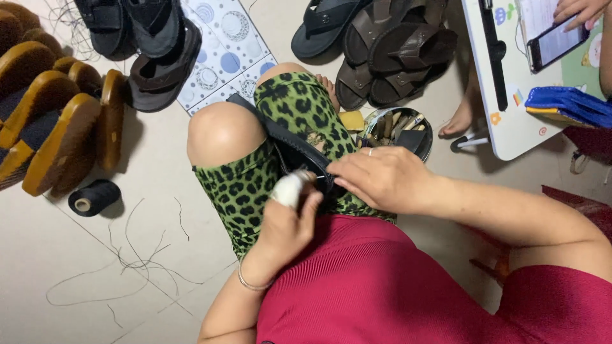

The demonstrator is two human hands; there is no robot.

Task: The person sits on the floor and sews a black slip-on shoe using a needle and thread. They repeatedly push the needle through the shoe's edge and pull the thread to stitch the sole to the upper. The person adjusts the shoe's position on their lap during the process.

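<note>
The person sat on the floor with a black sandal (288,143) wedged between the knees, resting on the green leopard-print shorts (245,191). Judged step: hand-stitching or fixing the sandal's sole edge, mid-way through one stitch. Left hand (285,220) had a white-bandaged finger (290,188) pressed against the near end of the sandal, fingers curled as if pinching something small; a needle or thread in the pinch was too small to tell. Right hand (382,178) lay over the sandal's near end from the right, fingers clenched on its edge, ring visible.

Sandal's long axis ran diagonally, far end pointing up-left toward the knee, near end toward the person's belly, tilted on its side edge. Next move would probably call for a firm hold with the right hand while the left pulled through the edge, keeping the sandal from slipping off the lap.

Around: black thread spool (94,197) on the floor at left with loose thread strands (137,261) near it, a row of tan-soled sandals (60,121) standing on edge, dark finished sandals (395,48) at top, a round tin of tools (396,130) just beyond the knee. Another person's hand (577,9) held a phone at a small white table (503,127), top right
</note>
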